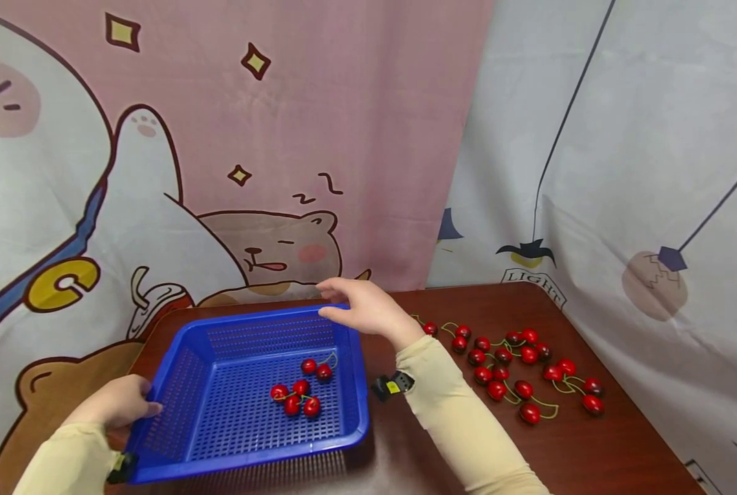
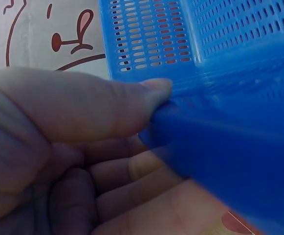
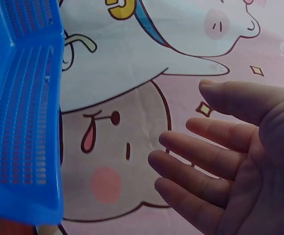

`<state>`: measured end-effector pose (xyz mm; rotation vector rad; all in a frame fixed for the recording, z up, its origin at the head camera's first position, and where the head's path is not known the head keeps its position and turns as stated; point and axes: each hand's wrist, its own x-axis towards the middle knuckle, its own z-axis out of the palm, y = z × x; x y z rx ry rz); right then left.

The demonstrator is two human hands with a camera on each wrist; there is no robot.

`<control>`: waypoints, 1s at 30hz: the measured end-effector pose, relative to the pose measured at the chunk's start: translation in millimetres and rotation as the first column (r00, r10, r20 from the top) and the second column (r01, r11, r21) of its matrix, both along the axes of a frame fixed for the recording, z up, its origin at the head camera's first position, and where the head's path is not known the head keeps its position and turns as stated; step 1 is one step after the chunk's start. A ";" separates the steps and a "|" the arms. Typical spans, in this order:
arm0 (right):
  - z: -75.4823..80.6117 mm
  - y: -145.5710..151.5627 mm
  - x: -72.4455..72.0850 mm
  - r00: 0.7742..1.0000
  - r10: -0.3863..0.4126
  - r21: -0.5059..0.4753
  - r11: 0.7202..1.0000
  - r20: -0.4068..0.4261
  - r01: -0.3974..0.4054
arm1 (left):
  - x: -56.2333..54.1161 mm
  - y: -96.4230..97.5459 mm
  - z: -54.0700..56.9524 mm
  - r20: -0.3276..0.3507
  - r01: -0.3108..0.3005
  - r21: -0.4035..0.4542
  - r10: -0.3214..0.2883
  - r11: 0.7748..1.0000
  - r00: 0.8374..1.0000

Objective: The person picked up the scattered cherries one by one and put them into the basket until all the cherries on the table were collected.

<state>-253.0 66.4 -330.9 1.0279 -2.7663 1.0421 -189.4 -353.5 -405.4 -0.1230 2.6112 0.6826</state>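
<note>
A blue plastic basket (image 1: 189, 457) with slotted walls is at the left of the table in the head view. Several red cherries (image 1: 301, 387) with green stems lie in its right part. My left hand (image 1: 110, 404) grips the basket's left rim; in the left wrist view the thumb (image 2: 132, 100) presses on top of the rim with the fingers below. Beside the far right corner of the basket, my right hand (image 1: 368, 311) is held with fingers spread and nothing in them. The right wrist view shows a gap between those fingertips (image 3: 162, 139) and the basket wall.
Many more cherries (image 1: 503, 356) with stems are scattered over the right side of the brown wooden table (image 1: 566, 440). Behind the table hangs a printed curtain (image 1: 368, 137) with cartoon animals, close to the table's far edge.
</note>
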 end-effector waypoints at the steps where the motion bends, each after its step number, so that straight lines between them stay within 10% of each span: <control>1: -1.2 4.0 -0.1 1.000 -0.005 -0.007 1.000 -0.004 0.005 | -0.1 -0.4 -0.3 -0.003 0.006 -0.003 -0.006 1.000 1.000; 30: -79.3 115.2 -19.2 0.950 -0.312 0.147 0.939 -0.007 0.310 | 2.3 0.0 2.5 -0.016 0.020 -0.016 -0.020 1.000 1.000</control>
